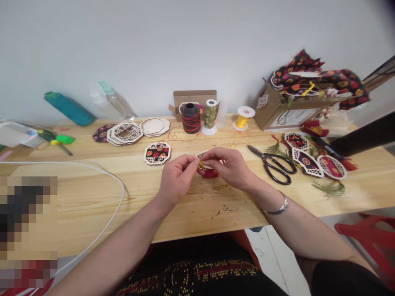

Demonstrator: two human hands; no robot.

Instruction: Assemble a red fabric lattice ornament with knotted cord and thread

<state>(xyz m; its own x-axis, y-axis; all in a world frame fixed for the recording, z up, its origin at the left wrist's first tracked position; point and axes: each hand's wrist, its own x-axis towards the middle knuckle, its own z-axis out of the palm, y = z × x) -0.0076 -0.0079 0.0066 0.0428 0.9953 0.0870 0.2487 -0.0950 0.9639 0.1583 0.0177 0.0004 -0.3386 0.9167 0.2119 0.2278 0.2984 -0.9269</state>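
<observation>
Both of my hands meet over the middle of the table. My left hand (176,177) pinches a yellow cord (201,165) between thumb and forefinger. Close against it, my right hand (227,165) has its thumb and fingers pressed together on the same cord. Partly hidden below the fingers is a small ornament with a pale lattice frame and red patterned fabric (210,172). To the left lies an octagonal fabric-and-lattice ornament (157,153). Black-handled scissors (277,164) rest just right of my right hand, blades pointing away.
Behind the hands stand a dark red thread spool (191,119), a gold thread cone (211,117) and a yellow cord spool (243,119). Lattice frames (126,133) are stacked back left. A fabric-filled cardboard box (277,109) is back right, finished ornaments (308,160) before it. A white cable (121,193) crosses the left.
</observation>
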